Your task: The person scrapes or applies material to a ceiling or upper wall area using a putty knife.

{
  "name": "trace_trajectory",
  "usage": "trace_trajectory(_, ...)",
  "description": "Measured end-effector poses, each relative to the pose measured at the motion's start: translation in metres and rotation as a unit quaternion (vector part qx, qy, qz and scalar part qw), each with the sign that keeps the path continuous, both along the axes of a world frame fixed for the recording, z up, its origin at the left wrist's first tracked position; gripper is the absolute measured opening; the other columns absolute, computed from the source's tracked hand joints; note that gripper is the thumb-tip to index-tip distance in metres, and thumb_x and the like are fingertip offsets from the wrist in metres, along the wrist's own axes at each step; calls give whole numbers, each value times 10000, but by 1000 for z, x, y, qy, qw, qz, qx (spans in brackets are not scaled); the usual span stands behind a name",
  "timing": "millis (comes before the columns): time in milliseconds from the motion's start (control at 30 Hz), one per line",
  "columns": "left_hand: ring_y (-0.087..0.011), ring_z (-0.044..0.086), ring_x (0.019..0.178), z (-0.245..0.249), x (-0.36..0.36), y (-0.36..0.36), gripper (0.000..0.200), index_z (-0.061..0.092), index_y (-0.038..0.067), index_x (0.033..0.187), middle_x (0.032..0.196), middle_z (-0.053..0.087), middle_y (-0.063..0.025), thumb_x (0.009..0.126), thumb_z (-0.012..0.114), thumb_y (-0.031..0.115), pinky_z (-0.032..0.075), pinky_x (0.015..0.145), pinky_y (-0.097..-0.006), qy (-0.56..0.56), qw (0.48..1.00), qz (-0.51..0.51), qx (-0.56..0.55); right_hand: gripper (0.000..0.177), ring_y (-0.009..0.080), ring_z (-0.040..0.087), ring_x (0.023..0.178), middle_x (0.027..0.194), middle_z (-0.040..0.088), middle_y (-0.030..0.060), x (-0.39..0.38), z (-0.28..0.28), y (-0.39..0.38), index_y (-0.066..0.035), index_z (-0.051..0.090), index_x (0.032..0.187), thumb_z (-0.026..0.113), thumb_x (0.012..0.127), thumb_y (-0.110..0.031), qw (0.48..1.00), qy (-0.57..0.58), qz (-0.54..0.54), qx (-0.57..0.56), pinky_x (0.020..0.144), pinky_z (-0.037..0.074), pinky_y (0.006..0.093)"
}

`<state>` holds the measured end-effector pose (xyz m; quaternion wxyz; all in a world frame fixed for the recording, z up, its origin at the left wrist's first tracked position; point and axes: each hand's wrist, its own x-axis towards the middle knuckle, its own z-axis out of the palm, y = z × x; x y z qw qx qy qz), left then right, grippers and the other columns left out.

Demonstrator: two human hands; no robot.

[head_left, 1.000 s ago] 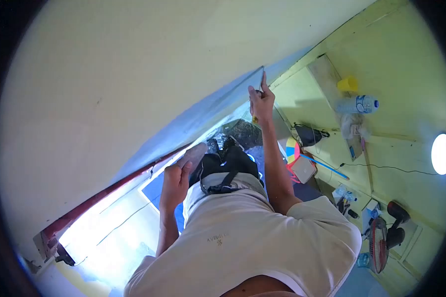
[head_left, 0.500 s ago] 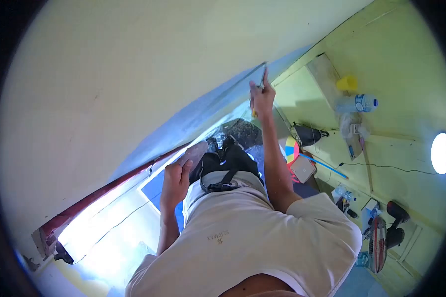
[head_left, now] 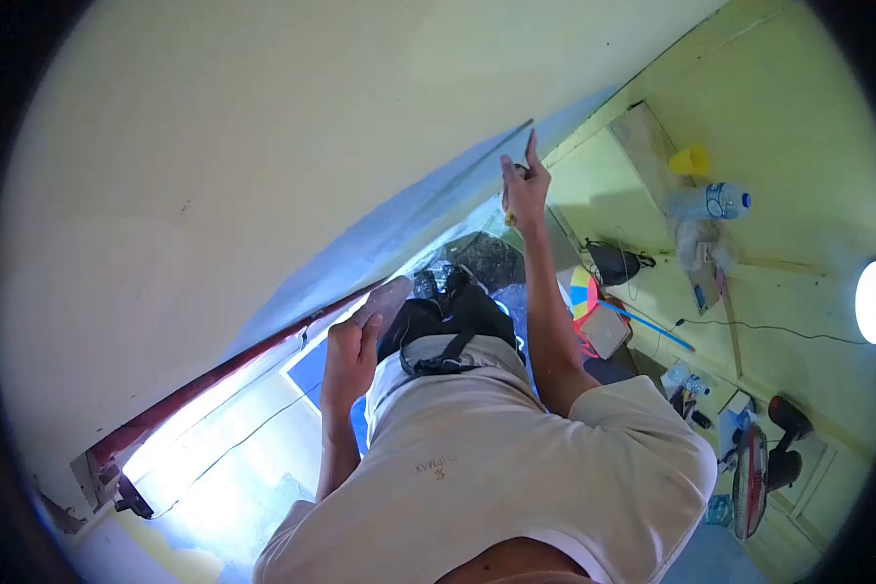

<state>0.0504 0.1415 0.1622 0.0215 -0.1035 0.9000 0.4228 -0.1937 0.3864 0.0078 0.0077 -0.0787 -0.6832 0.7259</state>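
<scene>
My right hand [head_left: 527, 195] is raised against the wall [head_left: 292, 146], closed around a putty knife. Its yellowish handle end [head_left: 510, 219] shows below the fist, and the index finger points up toward the thin blade edge [head_left: 529, 124], which lies along a bluish-grey, shaded band of wall. Lower and to the left, my left hand [head_left: 350, 360] grips a flat greyish-brown plate [head_left: 389, 300], thumb on its upper face. The plate is held in front of my waist, near the wall's lower edge. How the fingers wrap beneath it is hidden.
A red-brown beam [head_left: 204, 384] runs along the wall's lower edge. On the right stand a plastic bottle [head_left: 708, 201], a yellow cup [head_left: 689, 161], a black bag [head_left: 613, 261], a fan [head_left: 752, 479] and a bright lamp [head_left: 868, 302]. A cable [head_left: 759, 329] hangs there.
The whole view has shifted slightly, so things sit a little further right. Both hands keep their holds in nearly the same places; the plate in my left hand shows a bit more.
</scene>
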Motion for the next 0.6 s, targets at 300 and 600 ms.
trace_trajectory(300, -311, 363, 502, 1, -9, 9, 324, 574, -67, 806, 591, 482, -223, 1029, 600, 167, 312, 489, -430, 59, 998, -10, 32, 764, 39, 364, 421, 561, 449, -74, 7, -15, 4, -111, 285, 1615, 657, 952, -41, 999, -5, 51, -2, 396, 326, 246)
trace_trajectory(600, -298, 358, 505, 4, -11, 7, 218, 650, -61, 989, 608, 500, -230, 1030, 574, 140, 333, 499, -421, 29, 999, -23, 39, 739, 32, 362, 388, 531, 420, -80, 5, -20, -2, -49, 271, 1606, 635, 963, -40, 998, 33, 46, 21, 365, 322, 246)
